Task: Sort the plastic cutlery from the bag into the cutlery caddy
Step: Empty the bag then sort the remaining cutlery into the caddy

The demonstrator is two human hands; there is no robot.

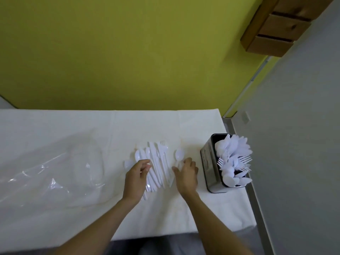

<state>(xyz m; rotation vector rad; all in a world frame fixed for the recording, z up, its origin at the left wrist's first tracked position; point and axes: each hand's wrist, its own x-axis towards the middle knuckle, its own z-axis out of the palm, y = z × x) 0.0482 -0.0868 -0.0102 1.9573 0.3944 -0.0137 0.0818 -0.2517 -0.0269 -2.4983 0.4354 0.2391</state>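
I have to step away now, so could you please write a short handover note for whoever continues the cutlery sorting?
Left hand: resting on the left side of the loose pile, fingers curled on a piece; grip unclear.
Right hand: at the handle of a lone spoon just right of the pile; not clearly gripping.
Caddy: at the table's right edge, already holding spoons, forks and other pieces in separate sections.
Bag: clear, lying left on the table, looks emptied.
Done: bag tipped out, much cutlery sorted.
Left: sort the pile and the spoon into the caddy.
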